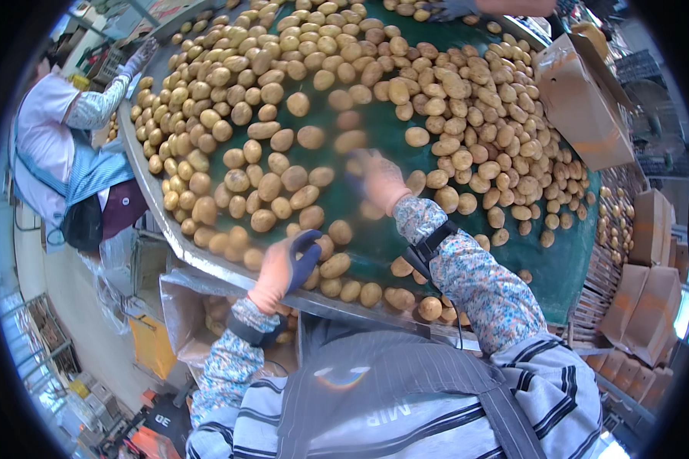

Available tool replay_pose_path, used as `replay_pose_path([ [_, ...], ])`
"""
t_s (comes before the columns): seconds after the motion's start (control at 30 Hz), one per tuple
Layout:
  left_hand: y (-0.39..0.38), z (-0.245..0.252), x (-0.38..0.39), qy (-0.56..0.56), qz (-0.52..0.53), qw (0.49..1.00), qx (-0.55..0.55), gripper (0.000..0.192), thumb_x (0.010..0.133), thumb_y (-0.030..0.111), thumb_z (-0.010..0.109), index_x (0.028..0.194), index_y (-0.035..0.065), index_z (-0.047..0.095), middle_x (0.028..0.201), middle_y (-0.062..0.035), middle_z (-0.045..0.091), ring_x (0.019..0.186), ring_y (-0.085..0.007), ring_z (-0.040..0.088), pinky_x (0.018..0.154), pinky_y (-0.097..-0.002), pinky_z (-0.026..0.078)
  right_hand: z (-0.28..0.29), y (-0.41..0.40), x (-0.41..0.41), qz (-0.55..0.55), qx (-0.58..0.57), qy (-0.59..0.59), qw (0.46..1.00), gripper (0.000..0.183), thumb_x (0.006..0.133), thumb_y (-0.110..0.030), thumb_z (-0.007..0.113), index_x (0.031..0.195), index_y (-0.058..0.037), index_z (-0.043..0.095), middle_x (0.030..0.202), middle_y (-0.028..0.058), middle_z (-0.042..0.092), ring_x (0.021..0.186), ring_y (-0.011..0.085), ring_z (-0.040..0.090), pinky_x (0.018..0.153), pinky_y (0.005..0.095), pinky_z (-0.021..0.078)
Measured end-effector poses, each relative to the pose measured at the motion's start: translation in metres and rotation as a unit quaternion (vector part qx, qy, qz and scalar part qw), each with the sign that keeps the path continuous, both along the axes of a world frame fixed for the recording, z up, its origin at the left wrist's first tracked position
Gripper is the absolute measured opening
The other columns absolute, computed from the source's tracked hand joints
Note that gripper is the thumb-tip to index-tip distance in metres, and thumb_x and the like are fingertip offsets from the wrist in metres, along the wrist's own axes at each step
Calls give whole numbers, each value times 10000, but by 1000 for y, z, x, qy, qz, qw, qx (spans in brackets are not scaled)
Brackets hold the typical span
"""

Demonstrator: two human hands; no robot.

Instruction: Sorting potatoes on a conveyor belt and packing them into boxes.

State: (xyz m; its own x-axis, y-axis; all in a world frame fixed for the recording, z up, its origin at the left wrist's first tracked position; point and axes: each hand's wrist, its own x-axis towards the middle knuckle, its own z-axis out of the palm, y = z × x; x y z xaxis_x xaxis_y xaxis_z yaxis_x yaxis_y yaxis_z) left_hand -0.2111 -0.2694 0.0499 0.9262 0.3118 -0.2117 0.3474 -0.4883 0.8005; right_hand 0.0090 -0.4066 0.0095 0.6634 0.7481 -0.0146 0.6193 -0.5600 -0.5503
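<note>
Loose potatoes (pixel 304 196) lie spread over a green sorting surface (pixel 373 241) with a metal rim (pixel 206 261). My left hand (pixel 280 268), in an orange glove with a dark blue palm, is at the near rim. Its fingers are apart beside a potato (pixel 325 246), and whether they touch it is unclear. Farther in, my right hand (pixel 380 179) reaches over the middle of the surface in a similar glove. Motion blurs its fingers, and a blurred potato (pixel 355 166) shows at them; a grip cannot be made out. A dense heap of potatoes (pixel 494 126) lies to its right.
An open cardboard box (pixel 186 315) with potatoes sits below the near rim. Another carton (pixel 580 103) rests on the right edge. Beyond it are a slatted chute (pixel 597 264) and stacked cartons (pixel 640 310). A co-worker (pixel 74 143) stands left; another person's gloved hand (pixel 451 8) reaches in at the top.
</note>
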Motion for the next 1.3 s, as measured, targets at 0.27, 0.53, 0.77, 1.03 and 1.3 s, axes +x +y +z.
replay_pose_path([
  [0.27, -28, 2, 23, -34, 201, 627, -752, 460, 945, 269, 561, 1348, 115, 401, 1135, -145, 533, 900, -238, 532, 690, -337, 487, 50, 17, 0, 78, 78, -42, 993, 405, 904, -337, 590, 1228, -97, 553, 1180, 175, 617, 1039, 354, 607, 906, 444, 463],
  [0.53, -23, -1, 16, -18, 204, 757, -621, 435, 971, 368, 512, 1283, 68, 469, 1026, -120, 564, 776, -191, 546, 623, -288, 475, 46, 9, 120, -9, 86, -185, 979, 294, 870, -234, 587, 1132, -107, 626, 1086, 121, 625, 992, 324, 595, 881, 450, 438],
  [0.77, -34, 17, 28, 37, 170, 792, -584, 491, 984, 166, 478, 1444, 61, 343, 1175, -168, 567, 935, -210, 597, 697, -294, 517, 33, -47, 145, -81, -181, -166, 966, 392, 841, -191, 634, 1219, -116, 564, 1150, 179, 567, 1028, 338, 568, 792, 447, 502],
  [1.03, -69, 7, 49, 14, 102, 673, -733, 478, 984, 263, 460, 1419, 74, 405, 1291, -122, 530, 935, -232, 587, 646, -298, 512, 39, -107, 84, -138, 285, 203, 927, 306, 952, -206, 522, 1211, -53, 581, 1015, 147, 649, 835, 281, 614, 764, 362, 529],
  [1.3, -57, 18, 3, -64, 174, 645, -741, 663, 834, 348, 581, 1432, 148, 375, 1307, -161, 493, 921, -258, 538, 661, -319, 464, 35, -152, 93, -258, -126, -200, 937, 560, 849, -488, 637, 1280, -142, 542, 1333, 221, 476, 1235, 394, 443, 1002, 467, 411],
])
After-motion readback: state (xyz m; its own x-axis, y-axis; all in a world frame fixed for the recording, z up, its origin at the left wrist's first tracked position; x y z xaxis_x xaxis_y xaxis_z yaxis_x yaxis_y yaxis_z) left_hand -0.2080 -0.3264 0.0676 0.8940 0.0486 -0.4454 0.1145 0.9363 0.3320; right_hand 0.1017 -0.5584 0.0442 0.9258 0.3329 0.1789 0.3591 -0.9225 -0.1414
